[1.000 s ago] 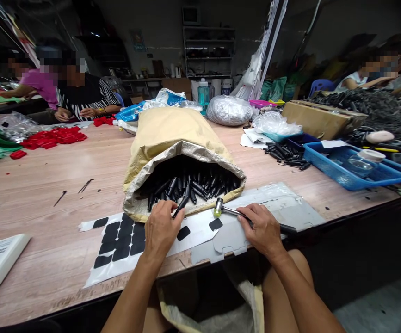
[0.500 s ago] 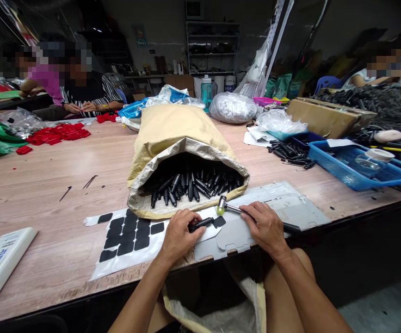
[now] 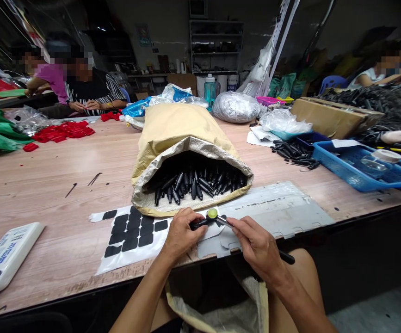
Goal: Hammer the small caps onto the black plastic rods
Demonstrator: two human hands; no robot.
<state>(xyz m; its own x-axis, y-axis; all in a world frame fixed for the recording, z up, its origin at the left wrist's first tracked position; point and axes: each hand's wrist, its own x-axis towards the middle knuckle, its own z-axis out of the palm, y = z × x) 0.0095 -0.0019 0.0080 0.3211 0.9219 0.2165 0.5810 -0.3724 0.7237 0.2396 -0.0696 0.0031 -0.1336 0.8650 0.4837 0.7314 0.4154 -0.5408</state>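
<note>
My left hand [image 3: 185,231] is closed around a black pen-like part [image 3: 200,223] that lies almost level, pointing right. In my right hand [image 3: 256,240] is a small mallet [image 3: 225,222], gripped along its shaft, its black handle end sticking out behind the hand. The mallet's yellow-green face [image 3: 212,213] is turned up, close beside the far end of the black part; whether they touch I cannot tell. Just behind both hands a yellow woven sack [image 3: 186,120] lies with its mouth facing me, several similar black parts [image 3: 193,185] inside it.
Left of my hands lies a white sheet with black square stickers [image 3: 131,230]. A grey board [image 3: 283,212] sits under the work at the table edge. A white scale [image 3: 9,254] is at left, a blue basket [image 3: 363,180] at right. Another person [image 3: 92,92] sits across the table.
The mallet has moved left and its head has turned, now beside the black part's tip. My left hand stays in place with the part. The whole view has shifted slightly.
</note>
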